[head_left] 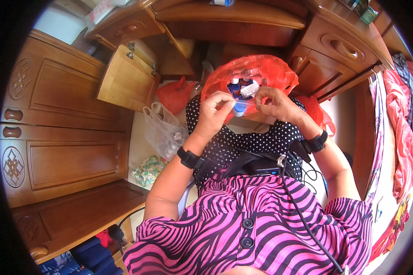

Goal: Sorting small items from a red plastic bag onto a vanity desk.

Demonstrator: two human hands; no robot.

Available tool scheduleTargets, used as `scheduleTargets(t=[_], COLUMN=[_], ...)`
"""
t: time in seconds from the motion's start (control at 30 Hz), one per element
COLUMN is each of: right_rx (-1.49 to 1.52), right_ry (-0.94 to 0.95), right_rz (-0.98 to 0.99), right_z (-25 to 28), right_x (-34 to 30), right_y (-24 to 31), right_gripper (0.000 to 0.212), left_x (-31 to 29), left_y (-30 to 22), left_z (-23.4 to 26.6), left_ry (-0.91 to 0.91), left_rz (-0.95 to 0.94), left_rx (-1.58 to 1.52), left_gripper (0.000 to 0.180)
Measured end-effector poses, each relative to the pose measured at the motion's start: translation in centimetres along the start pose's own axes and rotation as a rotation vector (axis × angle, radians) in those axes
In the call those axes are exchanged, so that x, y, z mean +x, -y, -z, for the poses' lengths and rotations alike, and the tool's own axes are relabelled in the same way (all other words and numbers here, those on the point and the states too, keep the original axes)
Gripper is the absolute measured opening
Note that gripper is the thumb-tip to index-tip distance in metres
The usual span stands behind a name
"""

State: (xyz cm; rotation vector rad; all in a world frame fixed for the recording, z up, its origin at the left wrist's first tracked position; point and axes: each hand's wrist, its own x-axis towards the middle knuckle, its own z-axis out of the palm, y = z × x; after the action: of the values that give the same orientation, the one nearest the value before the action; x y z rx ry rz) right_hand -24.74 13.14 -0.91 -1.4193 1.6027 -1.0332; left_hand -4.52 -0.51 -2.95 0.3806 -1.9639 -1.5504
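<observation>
While both hands (214,110) (277,103) pinch clear plastic (246,103), open red bag (275,68) beyond, white packet (249,90) and dark-blue items (234,87) inside

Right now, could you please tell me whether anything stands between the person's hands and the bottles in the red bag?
Partly: a white packet lies over some bottles in the red bag, beside the right hand, and clear plastic stretches between that and the left hand.

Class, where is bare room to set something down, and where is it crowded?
Bare floor shows between the wardrobe and clear bag, and, smaller, between the right-side red bag and wooden panel. Crowded: the open red bag, with containers inside, left hand and right hand at its mouth.
</observation>
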Motion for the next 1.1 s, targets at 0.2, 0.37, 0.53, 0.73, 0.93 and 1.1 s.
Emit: scheduleTargets(t=[0.2,0.37,0.53,0.73,0.93,1.1], right_rx=[0.087,0.022,0.019,0.014,0.018,-0.162], right_ry=[-0.072,-0.051,-0.048,-0.057,-0.085,-0.182], right_rz=[-0.003,0.014,-0.041,-0.082,-0.052,-0.017], right_z=[-0.7,-1.1,-0.7,-0.1,-0.2,0.5], right_x=[0.3,0.9,0.0,-0.9,-0.5,-0.2], right_y=[0.0,0.8,1.4,-0.4,-0.5,-1.4], right_gripper=[0.016,0.025,0.022,0.021,0.022,0.018], left_x=[2.3,11.2,18.7,22.6,24.1,21.6], left_y=[-0.3,-1.3,-2.7,-4.1,-3.1,-3.8], left_z=[1.0,3.7,4.6,0.7,0.4,0.7], left_ry=[-0.143,-0.373,-0.430,-0.295,-0.307,-0.255], left_rz=[0.120,0.114,0.172,0.212,0.269,0.177], left_rx=[-0.158,-0.302,-0.560,-0.696,-0.634,-0.535], left_gripper=[0.007,0.013,0.012,0.013,0.022,0.025])
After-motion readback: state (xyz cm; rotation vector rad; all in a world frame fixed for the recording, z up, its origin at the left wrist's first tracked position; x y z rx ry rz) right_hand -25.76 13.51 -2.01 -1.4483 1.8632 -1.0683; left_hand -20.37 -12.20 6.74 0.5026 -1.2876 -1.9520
